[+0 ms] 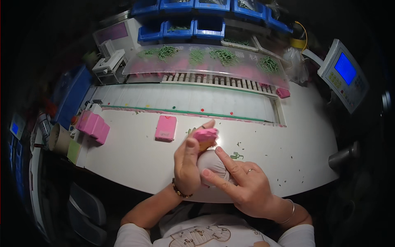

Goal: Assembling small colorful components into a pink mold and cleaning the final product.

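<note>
My left hand (187, 164) is raised over the front of the white table, its fingers curled round a pink rubber mould (207, 134). An orange-yellow inner face of the mould shows toward the right. Just below it sits a round, pale grey cloth pouch (212, 161), pressed close to my left palm. My right hand (249, 185) grips this pouch from the right, with two fingers stretched along it. Its other fingers are partly hidden. On the tabletop, left of my hands, lies a pink block-shaped mould (166, 128). Small green pieces (237, 155) are scattered beside and behind my hands.
A sunken conveyor (189, 99) crosses the table's back. Above it, a clear cover (247, 61) bears heaps of green strands (224, 57). Pink blocks (93, 126) stand at left. Blue bins (179, 29) line the back; a screened control panel (345, 74) rises at right.
</note>
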{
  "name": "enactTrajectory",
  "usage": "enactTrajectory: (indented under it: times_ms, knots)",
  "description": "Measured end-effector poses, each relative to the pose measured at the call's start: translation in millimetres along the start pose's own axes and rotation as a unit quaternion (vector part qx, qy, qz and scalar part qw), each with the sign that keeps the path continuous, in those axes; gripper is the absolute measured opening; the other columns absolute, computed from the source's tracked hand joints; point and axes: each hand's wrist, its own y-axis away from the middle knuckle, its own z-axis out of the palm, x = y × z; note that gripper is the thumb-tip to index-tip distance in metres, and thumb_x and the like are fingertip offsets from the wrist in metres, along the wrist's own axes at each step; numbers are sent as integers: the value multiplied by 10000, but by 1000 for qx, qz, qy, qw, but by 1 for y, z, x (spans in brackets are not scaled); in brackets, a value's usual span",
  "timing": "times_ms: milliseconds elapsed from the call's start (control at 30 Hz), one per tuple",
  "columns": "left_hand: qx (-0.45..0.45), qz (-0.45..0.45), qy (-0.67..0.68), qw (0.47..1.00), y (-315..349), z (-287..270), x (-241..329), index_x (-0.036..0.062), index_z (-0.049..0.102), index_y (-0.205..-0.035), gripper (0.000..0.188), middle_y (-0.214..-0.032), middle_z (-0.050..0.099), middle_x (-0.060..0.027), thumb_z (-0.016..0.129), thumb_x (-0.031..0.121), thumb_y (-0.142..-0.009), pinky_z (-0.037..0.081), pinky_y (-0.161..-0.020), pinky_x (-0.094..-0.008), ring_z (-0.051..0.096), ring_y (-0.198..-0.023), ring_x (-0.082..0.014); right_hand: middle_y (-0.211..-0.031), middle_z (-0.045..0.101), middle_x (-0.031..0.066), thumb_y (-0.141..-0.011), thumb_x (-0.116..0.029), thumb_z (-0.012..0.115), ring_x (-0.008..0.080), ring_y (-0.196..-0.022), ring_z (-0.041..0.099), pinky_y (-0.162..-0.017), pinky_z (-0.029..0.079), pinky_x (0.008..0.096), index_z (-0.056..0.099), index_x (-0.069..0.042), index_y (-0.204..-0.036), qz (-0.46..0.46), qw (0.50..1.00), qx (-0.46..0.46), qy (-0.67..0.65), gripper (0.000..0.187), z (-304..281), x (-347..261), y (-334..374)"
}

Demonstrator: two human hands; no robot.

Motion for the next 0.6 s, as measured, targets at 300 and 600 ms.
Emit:
enactTrajectory:
  times_ms: [300, 600]
  knots:
    - [15, 81, -10, 997, 2, -19, -9, -82, 459, -1303, 768, -1281, 515, -192, 273, 591, -983, 512, -625, -277, 593, -749, -151, -1297, 583, 177, -718, -55, 635, 212, -856, 639, -706, 473, 296, 631, -185, -1260, 55, 994, 99, -2, 557, -26, 11, 4]
    - [80, 100, 66, 990, -1, -14, -6, -108, 461, -1278, 805, -923, 559, -110, 271, 614, -978, 502, -607, -297, 574, -624, -175, -1330, 553, 181, -698, -12, 614, 211, -865, 636, -763, 459, 318, 659, -158, -1209, 73, 996, -54, 10, 533, -3, 16, 26]
